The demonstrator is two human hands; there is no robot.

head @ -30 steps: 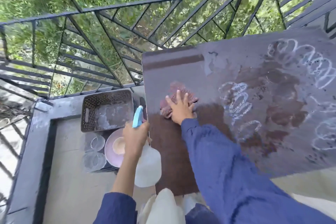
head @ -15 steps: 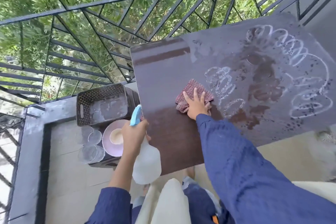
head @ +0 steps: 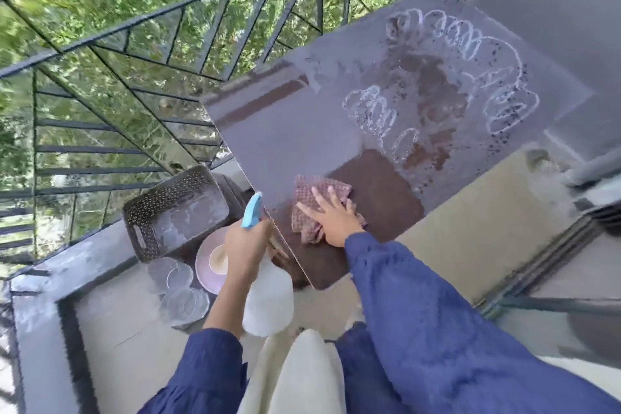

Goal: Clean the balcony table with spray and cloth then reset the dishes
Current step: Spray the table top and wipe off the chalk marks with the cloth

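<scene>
Left grip (head: 247, 245) clamps spray bottle (head: 268, 302), hiding its neck; right grip (head: 336, 217), spread, presses cloth (head: 312, 188).

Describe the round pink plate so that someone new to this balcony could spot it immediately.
Start at the dark brown tabletop; below its left edge sits a dark perforated plastic basket. Just nearer lies the round pink plate, carrying a cream bowl; its neighbours are clear glass dishes.

Beyond the cloth (head: 319, 193) your tabletop (head: 295, 131) is bare but for white loops (head: 497, 77) — left of it, spray bottle (head: 268, 299), basket (head: 148, 212) and dishes (head: 205, 262) crowd the gap to the railing (head: 100, 148).
</scene>
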